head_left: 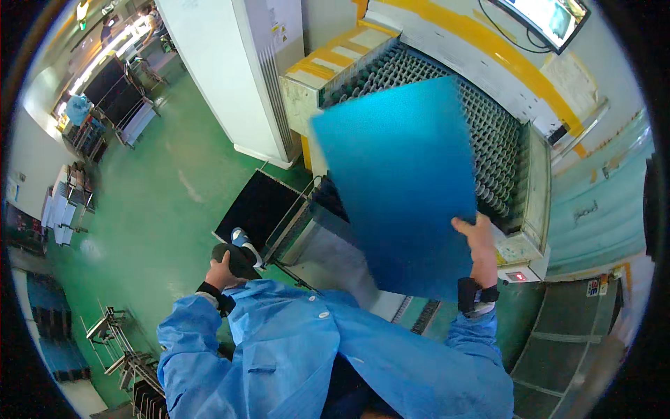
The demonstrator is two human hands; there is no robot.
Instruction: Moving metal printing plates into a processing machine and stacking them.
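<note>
My right hand [479, 241] grips a large flat blue panel [408, 188] by its right edge, thumb on the top face. The panel is tilted in front of a machine with rows of rollers [499, 143] and hides part of them. Lower left, my left hand [222, 274] is closed around a dark, rounded pad-like object [239, 261]; its exact kind does not show. That hand is beside my body, apart from the panel.
A black-topped rack [259, 206] stands left of the machine, beside a white column [230, 77]. A metal cart [125, 356] is at lower left, a grey cabinet [569, 342] at lower right. A screen [551, 21] hangs at upper right. Farther carts [125, 105] line the left side.
</note>
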